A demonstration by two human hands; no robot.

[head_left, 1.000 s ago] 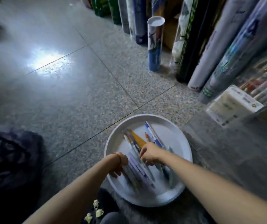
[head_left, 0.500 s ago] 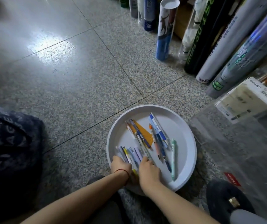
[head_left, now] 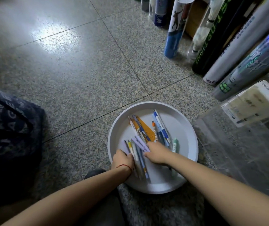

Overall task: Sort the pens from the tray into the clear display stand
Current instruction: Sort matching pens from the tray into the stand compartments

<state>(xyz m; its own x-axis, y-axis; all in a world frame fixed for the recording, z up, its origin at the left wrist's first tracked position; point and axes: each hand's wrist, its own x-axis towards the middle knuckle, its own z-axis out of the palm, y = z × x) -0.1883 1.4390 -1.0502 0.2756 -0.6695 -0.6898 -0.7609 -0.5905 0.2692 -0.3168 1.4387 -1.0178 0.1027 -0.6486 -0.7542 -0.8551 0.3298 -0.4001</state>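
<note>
A round white tray (head_left: 189, 136) lies on the speckled floor with several pens in it. One group of blue and orange pens (head_left: 160, 129) lies across its far half on an orange card. A bunch of lilac, yellow and blue pens (head_left: 138, 154) lies at the near left. My left hand (head_left: 122, 159), a red string on its wrist, curls its fingers against this bunch from the left. My right hand (head_left: 157, 153) lies knuckles up over the tray's middle, its fingertips pinching the end of a lilac pen (head_left: 139, 141). The clear display stand (head_left: 244, 149) stands right of the tray.
Tall shuttlecock tubes (head_left: 174, 30) lean in a row at the back right. A white labelled box (head_left: 252, 101) sits at the stand's top. A dark printed bag (head_left: 8, 128) lies on the left. My dark trouser leg (head_left: 104, 201) is just below the tray.
Both hands have drawn back from the middle of the tray to its near side and gathered a bunch of pens at the near left. The view has tilted down and closer.
</note>
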